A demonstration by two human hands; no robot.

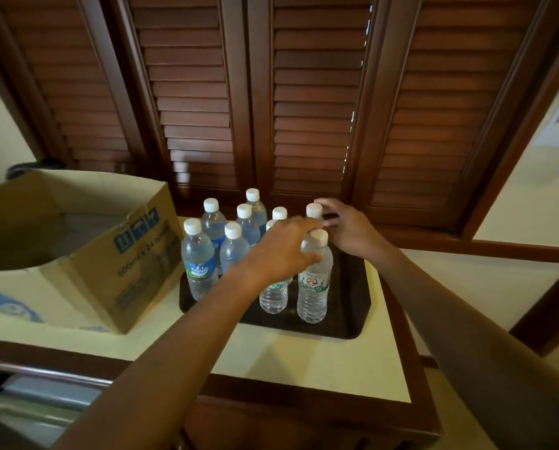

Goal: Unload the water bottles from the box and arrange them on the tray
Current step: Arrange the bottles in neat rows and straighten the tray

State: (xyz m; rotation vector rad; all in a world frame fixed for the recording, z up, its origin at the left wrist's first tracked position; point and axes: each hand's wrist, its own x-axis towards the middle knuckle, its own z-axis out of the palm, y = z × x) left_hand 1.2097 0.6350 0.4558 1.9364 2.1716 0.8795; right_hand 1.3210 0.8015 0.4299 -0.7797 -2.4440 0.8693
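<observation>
Several clear water bottles with white caps stand upright on a dark tray [346, 323] on the counter. My left hand [281, 251] grips the neck of the front right bottle [313, 287], just under its cap. My right hand [346, 225] rests its fingertips on the cap of the back right bottle [314, 210]; most of that bottle is hidden behind my left hand. The open cardboard box [109, 254] sits left of the tray, touching it; its inside looks pale and I see no bottles in it.
The tray and box stand on a cream counter top [304, 358] with a dark wooden rim. Brown louvred shutters [304, 108] rise right behind the tray. A blue-printed wrapper [8, 306] lies at the far left.
</observation>
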